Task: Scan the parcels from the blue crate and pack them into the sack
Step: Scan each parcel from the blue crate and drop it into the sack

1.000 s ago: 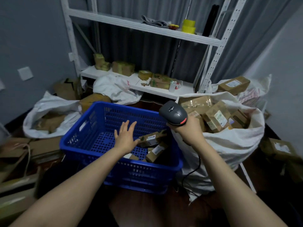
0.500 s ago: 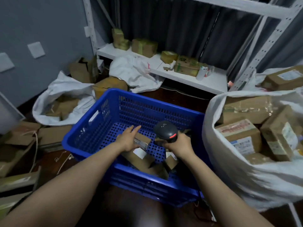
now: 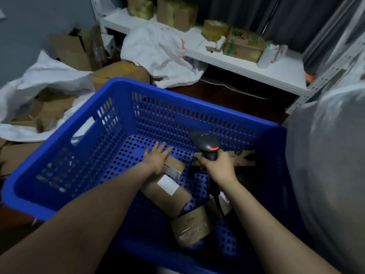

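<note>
Left hand (image 3: 157,160) lies flat, fingers straight, on a parcel (image 3: 164,198) in the blue crate (image 3: 122,107), probably steadying its label for reading. Right hand (image 3: 219,168) grips the scanner (image 3: 205,144) just right of it. The sack (image 3: 325,155) stands at right, close for packing.

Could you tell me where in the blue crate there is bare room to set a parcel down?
The crate's left half, between its left wall and the left hand, is bare floor. Parcels crowd the near right, under the right hand and scanner.

The dark floor (image 3: 227,95) bears the blue crate (image 3: 59,175), a white sack (image 3: 49,74) and a cardboard box (image 3: 120,73).
</note>
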